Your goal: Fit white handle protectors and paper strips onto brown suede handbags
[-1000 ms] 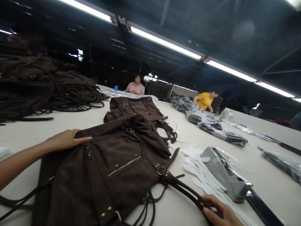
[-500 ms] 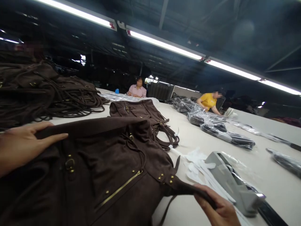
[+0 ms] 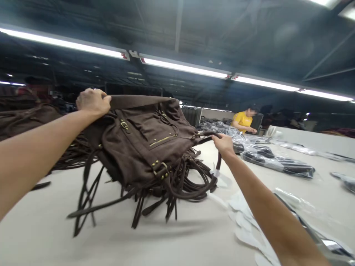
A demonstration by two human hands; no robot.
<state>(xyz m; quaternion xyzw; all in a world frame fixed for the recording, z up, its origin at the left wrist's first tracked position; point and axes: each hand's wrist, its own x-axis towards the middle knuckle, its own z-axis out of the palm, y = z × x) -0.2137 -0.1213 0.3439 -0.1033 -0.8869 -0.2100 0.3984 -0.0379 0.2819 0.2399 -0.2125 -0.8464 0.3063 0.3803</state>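
A dark brown handbag (image 3: 144, 136) with brass buckles and a gold zip is stretched between my two hands above the table. My left hand (image 3: 93, 101) is closed on its upper left edge, seen from the back. My right hand (image 3: 224, 145) grips a strap at the bag's right end. Loose straps and a round handle dangle beneath it. Behind and below lie more brown straps and coiled handles (image 3: 201, 177), partly covered by the held bag. A white tag (image 3: 215, 173) is wrapped on one handle.
The white table (image 3: 194, 236) stretches ahead. Brown bags (image 3: 33, 122) are piled at left. White paper strips (image 3: 249, 225) and a grey dispenser (image 3: 330, 251) lie at right. Plastic-wrapped bags (image 3: 277, 160) stand farther back, near a person in yellow (image 3: 242, 120).
Both hands have carried the bag forward and up, away from me, so its straps now hang over the table. The person in yellow has raised their hands.
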